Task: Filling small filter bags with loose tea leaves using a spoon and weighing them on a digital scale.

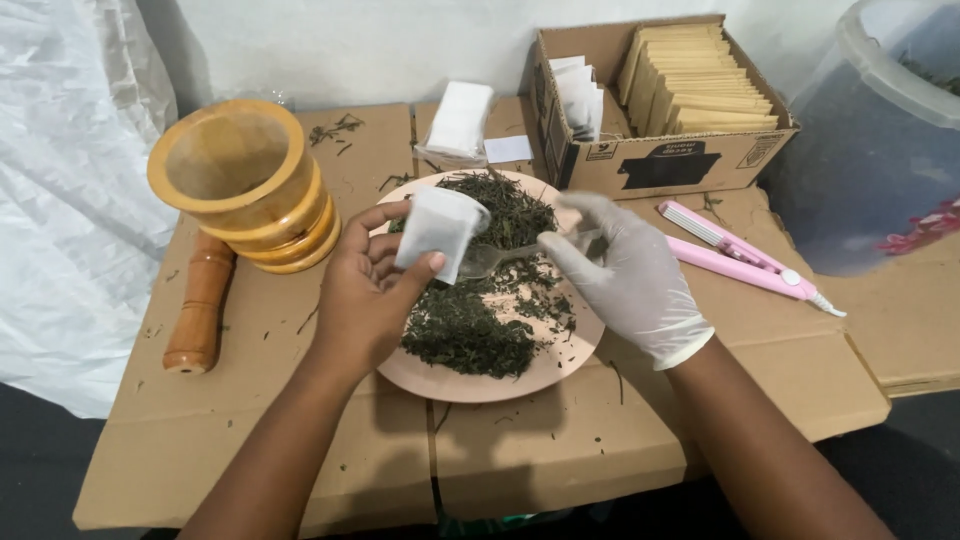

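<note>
Your bare left hand (pixel 365 290) pinches a small white bag (pixel 437 228) between thumb and fingers, holding it upright above the plate (pixel 470 380). Your gloved right hand (pixel 625 275) is closed on a clear spoon (pixel 500 257), whose bowl sits just below the bag. Dried green leaves (pixel 470 325) cover much of the plate, which rests on the cardboard-covered desk (pixel 250 440). To the left stand a wooden mortar (pixel 245 185) and pestle (pixel 200 300). A pink sealer (pixel 745 258) lies to the right. Farther back, a cardboard box (pixel 665 100) holds tan sachets (pixel 700 85).
</note>
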